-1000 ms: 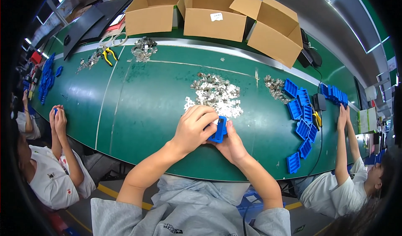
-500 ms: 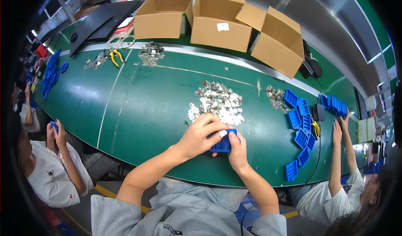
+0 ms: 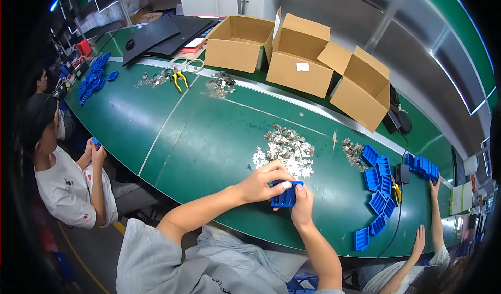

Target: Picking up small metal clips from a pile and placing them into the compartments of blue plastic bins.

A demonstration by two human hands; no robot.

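Note:
A small blue slotted plastic case (image 3: 283, 199) is held just above the table's near edge. My right hand (image 3: 302, 205) grips its right end, with the thumb on top. My left hand (image 3: 263, 183) bends over its left and far side, fingers closed; a white covering shows on one digit at the case's top. Whatever those left fingers pinch is hidden. Small metal bits show inside the slots. Just beyond my hands lies a loose pile of small white and silvery metal pieces (image 3: 287, 150).
Several blue cases (image 3: 377, 202) lie to the right, beside yellow-handled pliers (image 3: 397, 194) and a smaller metal heap (image 3: 354, 154). Cardboard boxes (image 3: 300, 59) line the far edge. A co-worker's arm (image 3: 437, 210) reaches in at right; another person (image 3: 73, 184) sits at left.
My view has shifted, so the table and boxes sit lower and farther right. Both hands stay on the blue case. One hand of the right-hand co-worker has drawn back toward the near edge.

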